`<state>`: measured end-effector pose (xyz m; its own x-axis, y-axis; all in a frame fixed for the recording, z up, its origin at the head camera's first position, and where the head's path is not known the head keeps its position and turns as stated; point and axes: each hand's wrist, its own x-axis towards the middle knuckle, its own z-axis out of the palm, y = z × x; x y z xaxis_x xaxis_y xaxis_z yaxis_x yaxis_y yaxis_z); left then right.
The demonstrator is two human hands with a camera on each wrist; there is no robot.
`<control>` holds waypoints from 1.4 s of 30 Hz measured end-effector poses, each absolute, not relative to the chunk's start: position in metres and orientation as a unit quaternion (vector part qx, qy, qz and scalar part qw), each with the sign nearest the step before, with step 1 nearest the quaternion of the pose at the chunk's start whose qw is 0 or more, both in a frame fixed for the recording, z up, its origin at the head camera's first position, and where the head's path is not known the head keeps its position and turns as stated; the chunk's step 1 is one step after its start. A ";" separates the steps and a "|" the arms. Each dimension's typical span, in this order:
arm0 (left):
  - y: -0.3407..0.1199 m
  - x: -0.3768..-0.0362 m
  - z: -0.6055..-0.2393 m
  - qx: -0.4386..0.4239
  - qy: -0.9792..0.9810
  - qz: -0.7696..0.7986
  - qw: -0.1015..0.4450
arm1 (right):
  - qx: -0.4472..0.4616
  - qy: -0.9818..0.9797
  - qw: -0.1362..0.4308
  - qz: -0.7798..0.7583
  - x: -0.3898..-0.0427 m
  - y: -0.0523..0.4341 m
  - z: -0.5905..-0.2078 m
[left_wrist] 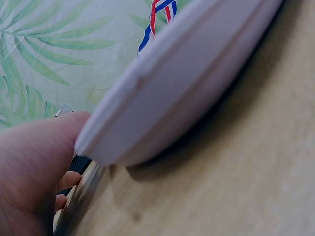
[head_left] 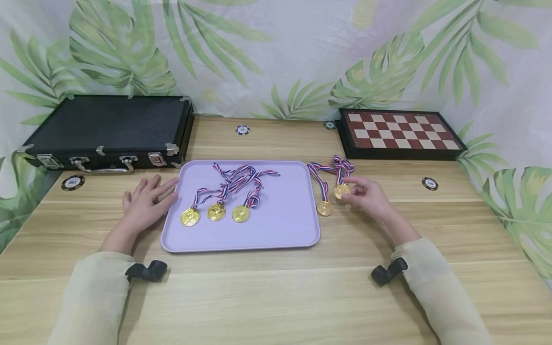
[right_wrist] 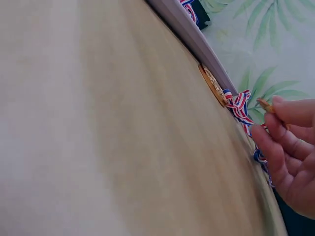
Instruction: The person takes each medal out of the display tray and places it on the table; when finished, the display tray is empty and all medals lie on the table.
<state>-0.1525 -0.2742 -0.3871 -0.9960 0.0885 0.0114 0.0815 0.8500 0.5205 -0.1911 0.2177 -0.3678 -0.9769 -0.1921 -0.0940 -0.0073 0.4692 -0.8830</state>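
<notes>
Gold in my right hand (head_left: 366, 194): I pinch a round gold medal on a red, white and blue ribbon (head_left: 341, 190), just right of the lilac plastic tray (head_left: 276, 230) on the wooden tabletop (head_left: 276, 297). My left hand (head_left: 144, 201) lies flat, fingers straight, against the tray's left edge. I judge this the pick-up step; next calls for lifting the medal clear of its neighbouring gold medal (head_left: 324, 208) without snagging ribbons.

On the wooden tabletop (head_left: 276, 297) before you sits a lilac plastic tray (head_left: 284, 225) holding three gold medals (head_left: 216, 212). Two more gold medals (head_left: 325, 208) lie just right of it. Behind: a black case (head_left: 108, 127) left, a chessboard (head_left: 398, 130) right.
</notes>
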 end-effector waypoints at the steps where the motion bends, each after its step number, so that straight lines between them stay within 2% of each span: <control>1: -0.274 -0.152 -0.387 0.044 0.961 0.272 0.006 | -0.067 0.855 0.092 -0.506 -0.190 0.219 -0.370; 14: -0.275 -0.152 -0.387 0.044 0.961 0.272 0.007 | -0.162 0.887 0.072 -0.427 -0.178 0.231 -0.384; 28: -0.274 -0.151 -0.386 0.042 0.961 0.273 0.007 | -0.177 0.893 0.089 -0.405 -0.178 0.228 -0.364; 31: -0.275 -0.151 -0.386 0.043 0.962 0.271 0.005 | -0.190 0.880 0.069 -0.430 -0.180 0.214 -0.349; 35: -0.275 -0.151 -0.386 0.043 0.962 0.271 0.007 | -0.252 0.837 0.048 -0.484 -0.179 0.175 -0.334; 42: -0.275 -0.151 -0.388 0.042 0.962 0.271 0.006 | -0.343 0.795 0.088 -0.492 -0.166 0.088 -0.332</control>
<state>-0.1514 -0.2746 -0.3878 -0.9963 0.0847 0.0111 0.0780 0.8493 0.5221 -0.1661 0.0881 -0.3325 -0.7492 -0.6324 0.1970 -0.4581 0.2798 -0.8437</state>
